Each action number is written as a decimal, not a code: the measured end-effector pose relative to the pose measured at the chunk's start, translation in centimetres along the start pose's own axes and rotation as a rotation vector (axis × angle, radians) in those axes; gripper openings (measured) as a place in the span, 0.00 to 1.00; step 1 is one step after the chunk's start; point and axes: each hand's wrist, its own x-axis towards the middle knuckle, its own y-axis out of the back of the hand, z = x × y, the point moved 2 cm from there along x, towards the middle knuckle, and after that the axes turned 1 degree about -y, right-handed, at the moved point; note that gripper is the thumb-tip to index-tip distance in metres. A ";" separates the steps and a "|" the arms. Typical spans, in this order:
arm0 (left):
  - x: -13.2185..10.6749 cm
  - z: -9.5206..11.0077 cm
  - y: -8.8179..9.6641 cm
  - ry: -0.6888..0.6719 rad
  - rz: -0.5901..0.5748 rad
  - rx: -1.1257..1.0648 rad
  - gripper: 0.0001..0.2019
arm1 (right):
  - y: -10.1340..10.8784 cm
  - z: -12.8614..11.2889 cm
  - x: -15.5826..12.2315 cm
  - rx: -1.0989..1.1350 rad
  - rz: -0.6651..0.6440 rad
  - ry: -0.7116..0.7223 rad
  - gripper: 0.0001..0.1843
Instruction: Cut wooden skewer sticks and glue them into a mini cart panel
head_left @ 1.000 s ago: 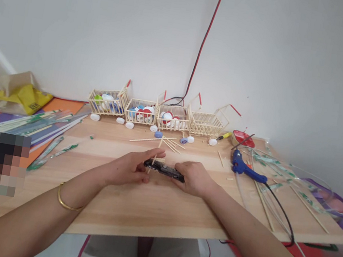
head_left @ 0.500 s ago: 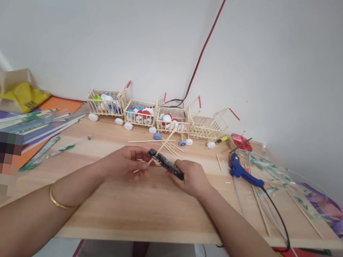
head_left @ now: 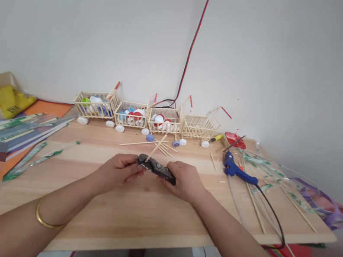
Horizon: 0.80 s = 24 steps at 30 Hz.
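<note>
My right hand point(head_left: 185, 180) is closed around a dark pair of pliers point(head_left: 158, 168) whose jaws point left. A thin wooden stick point(head_left: 157, 146) slants up out of the jaws. My left hand point(head_left: 122, 168) is closed at the jaw end, fingers pinching the stick's lower part, which they mostly hide. Just beyond the pliers lie several loose sticks point(head_left: 134, 142) and blue wheels point(head_left: 176, 143). Small stick-built shopping carts point(head_left: 198, 126) line the wall; those on the left hold coloured bottle caps point(head_left: 132, 116).
A blue glue gun point(head_left: 238, 170) with a black cord lies on the right, near a red bowl point(head_left: 235, 141) and a yellow-handled tool point(head_left: 217, 138). Plastic wrappers point(head_left: 35, 158) and a yellow bag point(head_left: 14, 103) are on the left. A red-black cable point(head_left: 194, 40) runs down the wall.
The view has shifted slightly right. The stick now shows a shorter length above the jaws, and its lower end no longer shows below. My left fingers have closed in at the jaw tip.
</note>
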 end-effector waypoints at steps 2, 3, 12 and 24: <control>-0.1 0.0 0.0 -0.017 -0.008 0.049 0.14 | 0.1 0.0 0.0 0.001 0.001 -0.005 0.17; -0.1 0.0 0.1 -0.029 -0.012 0.074 0.14 | 0.1 0.0 0.0 0.001 0.004 -0.008 0.17; 0.2 -0.3 0.3 -0.087 0.025 0.274 0.14 | -0.1 0.2 -0.1 0.015 0.026 0.001 0.18; 0.6 -0.5 0.3 0.066 0.043 0.165 0.16 | -0.9 0.1 0.2 -0.043 -0.059 -0.088 0.19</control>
